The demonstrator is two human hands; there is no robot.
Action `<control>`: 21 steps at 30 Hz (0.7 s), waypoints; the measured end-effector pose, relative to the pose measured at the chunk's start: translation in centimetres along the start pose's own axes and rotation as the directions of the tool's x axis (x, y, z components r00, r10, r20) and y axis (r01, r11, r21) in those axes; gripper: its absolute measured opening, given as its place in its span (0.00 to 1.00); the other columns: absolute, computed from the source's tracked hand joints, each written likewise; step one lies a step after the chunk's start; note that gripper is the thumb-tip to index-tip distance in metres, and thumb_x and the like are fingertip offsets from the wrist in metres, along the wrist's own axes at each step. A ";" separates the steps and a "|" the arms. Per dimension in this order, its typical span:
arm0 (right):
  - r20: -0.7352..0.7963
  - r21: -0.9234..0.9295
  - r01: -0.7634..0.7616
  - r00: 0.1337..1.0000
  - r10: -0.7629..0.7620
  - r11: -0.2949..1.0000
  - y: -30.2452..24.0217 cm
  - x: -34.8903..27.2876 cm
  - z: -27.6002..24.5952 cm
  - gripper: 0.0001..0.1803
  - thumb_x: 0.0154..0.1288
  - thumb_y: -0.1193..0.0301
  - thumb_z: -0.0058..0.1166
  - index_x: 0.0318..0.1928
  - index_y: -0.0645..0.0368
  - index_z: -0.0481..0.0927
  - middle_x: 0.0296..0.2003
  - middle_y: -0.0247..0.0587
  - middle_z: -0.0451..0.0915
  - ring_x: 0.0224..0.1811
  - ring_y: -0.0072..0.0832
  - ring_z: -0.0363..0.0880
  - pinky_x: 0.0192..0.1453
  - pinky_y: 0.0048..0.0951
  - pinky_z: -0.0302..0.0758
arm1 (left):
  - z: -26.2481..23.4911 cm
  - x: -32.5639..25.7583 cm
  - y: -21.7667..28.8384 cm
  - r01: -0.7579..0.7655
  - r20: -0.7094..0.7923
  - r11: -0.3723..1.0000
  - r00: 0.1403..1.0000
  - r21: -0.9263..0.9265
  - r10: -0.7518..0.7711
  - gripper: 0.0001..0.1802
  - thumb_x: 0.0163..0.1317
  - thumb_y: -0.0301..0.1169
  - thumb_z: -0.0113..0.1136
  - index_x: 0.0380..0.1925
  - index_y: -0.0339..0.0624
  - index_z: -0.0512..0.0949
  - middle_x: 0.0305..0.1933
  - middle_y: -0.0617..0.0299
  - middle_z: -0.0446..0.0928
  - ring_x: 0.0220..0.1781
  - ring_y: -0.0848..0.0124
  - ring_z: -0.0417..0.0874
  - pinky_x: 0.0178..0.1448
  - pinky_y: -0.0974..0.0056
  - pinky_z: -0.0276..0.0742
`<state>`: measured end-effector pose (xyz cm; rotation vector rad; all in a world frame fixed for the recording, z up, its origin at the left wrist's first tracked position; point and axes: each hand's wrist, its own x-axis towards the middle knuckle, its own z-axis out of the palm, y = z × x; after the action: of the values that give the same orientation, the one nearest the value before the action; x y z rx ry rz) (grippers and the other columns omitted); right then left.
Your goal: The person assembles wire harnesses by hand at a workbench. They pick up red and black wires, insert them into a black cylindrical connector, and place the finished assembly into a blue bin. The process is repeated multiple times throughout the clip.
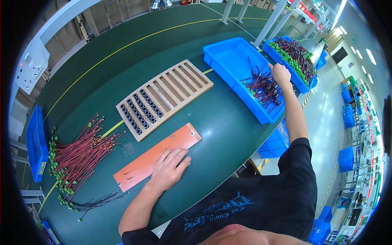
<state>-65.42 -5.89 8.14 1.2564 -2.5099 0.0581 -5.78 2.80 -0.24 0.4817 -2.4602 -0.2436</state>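
Observation:
My left hand (169, 166) lies flat with its fingers outstretched on an orange board (141, 163), which has a few small dark pieces near its left end. My right hand (281, 75) is reaching over the right part of a blue bin (224, 67). Its fingers look bent together, and whatever they grip is hidden. Under it lies a pile of dark and red cables (267, 92) with black ends. Beyond the board sits a slotted tan tray (161, 98). Black ring-shaped parts (141, 111) fill several slots at its left end.
Red wires (81, 151) with green ends are heaped on the green table's left, beside a few black wires (96, 203). A blue tray (36, 143) stands at the far left. Another blue bin (292, 61) of green-ended wires is at the far right. Metal posts rise behind.

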 end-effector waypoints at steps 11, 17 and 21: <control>0.190 -0.242 0.586 0.810 -0.554 0.773 -5.8 3.3 6.8 0.19 0.73 0.51 0.53 0.42 0.51 0.89 0.43 0.41 0.88 0.58 0.42 0.80 0.61 0.50 0.75 | 0.3 0.1 -0.5 -0.006 0.056 1.000 0.998 0.008 0.005 0.10 0.60 0.27 0.64 0.42 0.42 0.84 0.58 0.53 0.80 0.62 0.57 0.82 0.61 0.52 0.76; 0.477 -0.487 0.633 0.770 -0.424 0.602 -5.3 2.3 0.9 0.28 0.77 0.43 0.45 0.44 0.48 0.92 0.47 0.38 0.89 0.64 0.37 0.76 0.69 0.46 0.65 | 0.0 -0.5 -0.5 0.017 0.076 1.000 0.997 0.012 -0.017 0.11 0.59 0.27 0.64 0.42 0.41 0.83 0.58 0.53 0.80 0.61 0.56 0.81 0.61 0.52 0.76; 0.319 -0.387 0.473 0.874 -0.367 0.792 -1.2 1.8 2.4 0.34 0.78 0.39 0.38 0.48 0.51 0.91 0.53 0.41 0.85 0.63 0.40 0.76 0.69 0.54 0.65 | 0.5 -0.1 -0.5 -0.007 0.063 1.000 0.998 -0.013 0.008 0.11 0.58 0.27 0.65 0.42 0.41 0.83 0.58 0.53 0.80 0.61 0.55 0.82 0.61 0.52 0.76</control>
<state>-66.11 -8.42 6.27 1.6409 -2.1492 -0.7810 -5.86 2.42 -0.83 0.4656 -2.5193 -0.2753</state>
